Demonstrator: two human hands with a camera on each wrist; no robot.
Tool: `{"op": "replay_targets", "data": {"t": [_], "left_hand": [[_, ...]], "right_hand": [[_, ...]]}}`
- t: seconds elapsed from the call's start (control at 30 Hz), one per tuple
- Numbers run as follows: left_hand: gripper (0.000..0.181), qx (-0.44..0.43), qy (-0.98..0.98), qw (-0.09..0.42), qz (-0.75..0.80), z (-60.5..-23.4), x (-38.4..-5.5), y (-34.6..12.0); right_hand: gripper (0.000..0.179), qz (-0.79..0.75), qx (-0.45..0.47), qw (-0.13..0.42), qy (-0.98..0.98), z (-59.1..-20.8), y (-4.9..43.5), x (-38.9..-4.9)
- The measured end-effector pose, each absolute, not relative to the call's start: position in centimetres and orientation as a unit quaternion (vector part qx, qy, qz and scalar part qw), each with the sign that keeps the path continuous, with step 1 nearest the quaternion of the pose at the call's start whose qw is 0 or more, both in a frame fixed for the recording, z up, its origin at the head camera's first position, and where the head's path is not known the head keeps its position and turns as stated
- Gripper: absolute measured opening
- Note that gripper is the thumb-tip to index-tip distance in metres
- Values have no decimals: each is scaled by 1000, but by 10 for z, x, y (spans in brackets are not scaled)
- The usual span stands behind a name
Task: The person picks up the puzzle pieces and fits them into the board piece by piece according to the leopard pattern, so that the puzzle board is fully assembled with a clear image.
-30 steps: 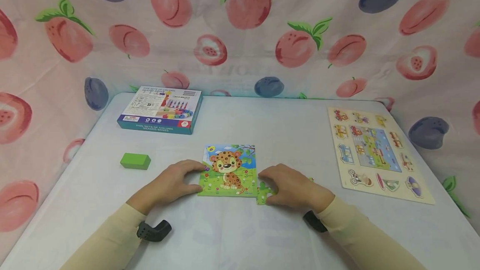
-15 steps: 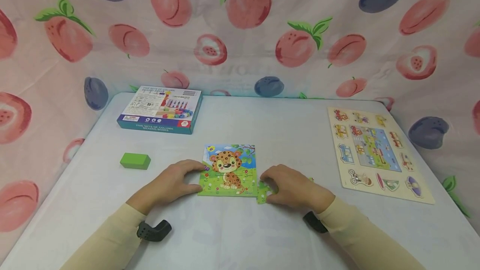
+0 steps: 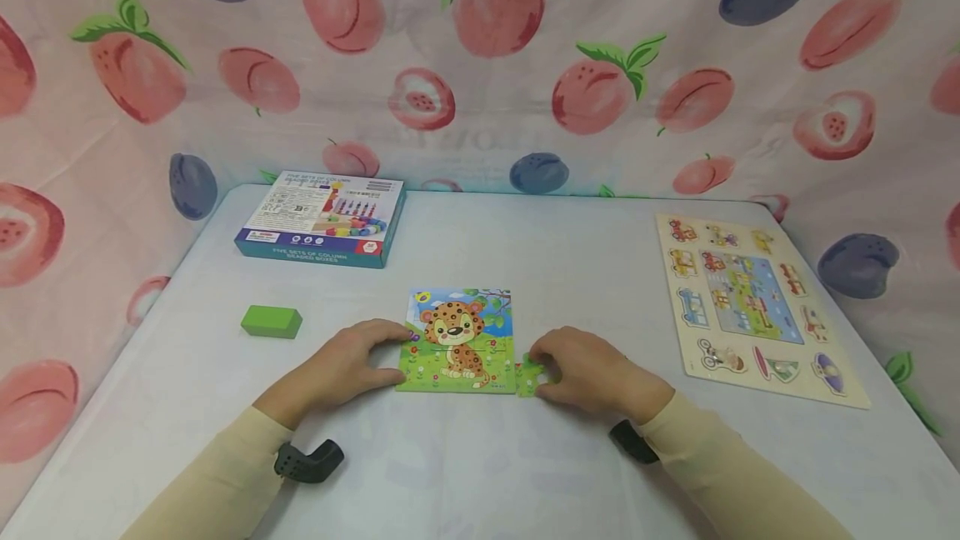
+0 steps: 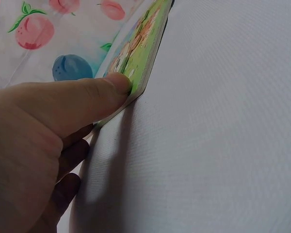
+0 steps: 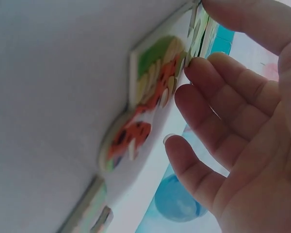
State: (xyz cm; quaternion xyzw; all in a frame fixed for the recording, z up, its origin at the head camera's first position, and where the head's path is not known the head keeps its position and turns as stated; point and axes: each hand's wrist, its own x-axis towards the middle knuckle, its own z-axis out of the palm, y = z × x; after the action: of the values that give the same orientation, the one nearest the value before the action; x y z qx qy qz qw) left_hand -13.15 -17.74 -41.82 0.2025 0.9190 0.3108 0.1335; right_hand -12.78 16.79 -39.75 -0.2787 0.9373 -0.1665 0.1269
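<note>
The right hand [image 3: 592,373] pinches one green piece [image 3: 527,377] between thumb and fingers, slightly farther out than a second ago, beside one leopard puzzle [image 3: 455,348] the left hand [image 3: 341,365] clamps, one green block [image 3: 271,322] left of those fingers, one picture board [image 3: 750,298] rightward, one closed box [image 3: 318,219] beyond.

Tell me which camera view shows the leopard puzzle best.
The head view: it shows the leopard puzzle from above, its face nearly whole. The left wrist view shows only a steeply slanted part, with the thumb of the left hand over its corner. In the right wrist view, I cannot pick it out for certain.
</note>
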Motion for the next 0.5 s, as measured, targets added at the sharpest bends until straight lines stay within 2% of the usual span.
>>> {"op": "replay_targets", "data": {"t": [0.5], "left_hand": [[52,206,918,131,312,-418,-132,-177]], "right_hand": [[40,-168,-270,112,942,-399,170,-134]]}}
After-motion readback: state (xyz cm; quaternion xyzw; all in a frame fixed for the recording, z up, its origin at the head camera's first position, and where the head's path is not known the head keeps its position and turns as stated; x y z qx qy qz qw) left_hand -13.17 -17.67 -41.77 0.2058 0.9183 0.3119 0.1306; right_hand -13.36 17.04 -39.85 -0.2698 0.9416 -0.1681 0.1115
